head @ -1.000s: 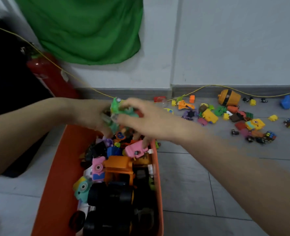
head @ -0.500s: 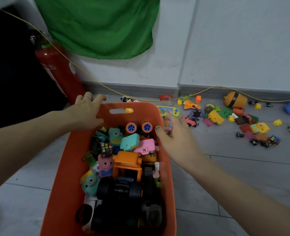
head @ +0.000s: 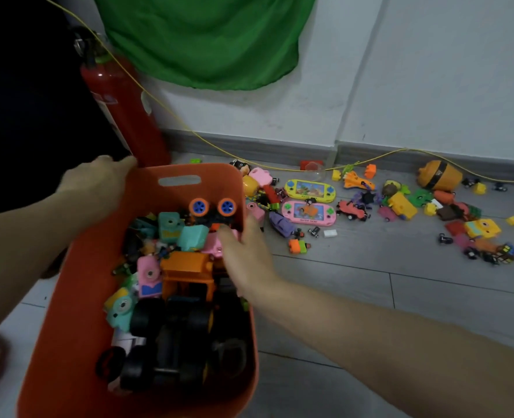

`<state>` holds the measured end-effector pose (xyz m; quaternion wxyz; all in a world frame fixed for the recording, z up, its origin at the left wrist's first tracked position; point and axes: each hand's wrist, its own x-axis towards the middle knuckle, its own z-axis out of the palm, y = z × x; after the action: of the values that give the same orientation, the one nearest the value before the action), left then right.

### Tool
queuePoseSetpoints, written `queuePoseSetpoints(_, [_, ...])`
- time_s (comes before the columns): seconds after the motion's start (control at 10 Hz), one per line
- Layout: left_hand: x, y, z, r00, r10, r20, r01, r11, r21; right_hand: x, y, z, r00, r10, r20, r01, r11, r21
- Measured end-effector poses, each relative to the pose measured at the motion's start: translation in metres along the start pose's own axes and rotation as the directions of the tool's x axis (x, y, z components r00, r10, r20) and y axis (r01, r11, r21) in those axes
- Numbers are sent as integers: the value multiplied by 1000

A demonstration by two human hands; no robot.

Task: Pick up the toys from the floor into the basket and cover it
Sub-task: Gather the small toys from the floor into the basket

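The orange plastic basket (head: 77,297) stands on the grey tiled floor (head: 370,297) at the near left, its smooth walls rounded at the corners, with a slot handle cut in the far wall. It is heaped with hard plastic toys: an orange truck (head: 186,273) with chunky black wheels, teal and pink toy cameras, and a small car lying upside down with blue-hubbed orange wheels (head: 212,207).

The left hand (head: 98,182) grips the far left corner of the rim, fingers curled over the edge. The right hand (head: 246,251) holds the right rim, thumb inside against the toys, fingers outside the wall.

More toys lie scattered on the floor to the far right, near the wall: a yellow handheld game (head: 310,190), a pink handheld game (head: 309,212) just nearer, and a rounded yellow barrel-shaped figure (head: 438,175) on its side.

A glossy red fire extinguisher (head: 123,110) stands beyond the basket, under a hanging green cloth (head: 207,40).
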<state>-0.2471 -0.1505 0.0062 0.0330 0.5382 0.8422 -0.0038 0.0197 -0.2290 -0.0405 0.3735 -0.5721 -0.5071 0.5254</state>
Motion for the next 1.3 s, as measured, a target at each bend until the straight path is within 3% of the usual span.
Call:
queuePoseSetpoints(0.1, [10,-13,7,999,-18,27,16,997,69,19,-9,34,994,7,111,3,996,-89])
queuePoseSetpoints(0.2, [12,0,8,995,-103,-2,103,994,-47,30,-17,37,980,-6,197,51,973,-226])
queuePoseSetpoints(0.3, [17,47,1,997,9,-75,-24,981,-193,37,-12,13,984,11,177,44,952,-302])
queuePoseSetpoints(0.4, [14,119,-1,970,225,-94,-243,879,-411,52,7,-36,994,110,-8,-107,938,-330])
queuePoseSetpoints(0.5, [-19,203,12,886,462,34,-407,813,-417,56,34,-89,946,237,-222,-290,924,-249])
queuePoseSetpoints(0.6, [-57,256,42,755,598,268,-523,796,-305,45,63,-139,936,226,-271,-338,795,-504])
queuePoseSetpoints(0.7, [-72,266,76,682,549,483,-568,814,-122,33,79,-166,935,254,-247,-354,712,-607])
queuePoseSetpoints(0.8, [-78,251,104,691,415,592,-480,876,-54,32,87,-172,954,258,-149,-288,666,-689])
queuePoseSetpoints(1.0, [-73,218,132,713,301,633,-358,933,-41,60,102,-173,961,254,112,-33,503,-864])
queuePoseSetpoints(1.2, [-53,210,157,766,246,594,-212,969,-128,116,119,-164,959,219,180,87,376,-922])
queuePoseSetpoints(1.3, [-45,213,168,796,202,571,-183,979,-91,137,128,-156,967,153,204,169,211,-963])
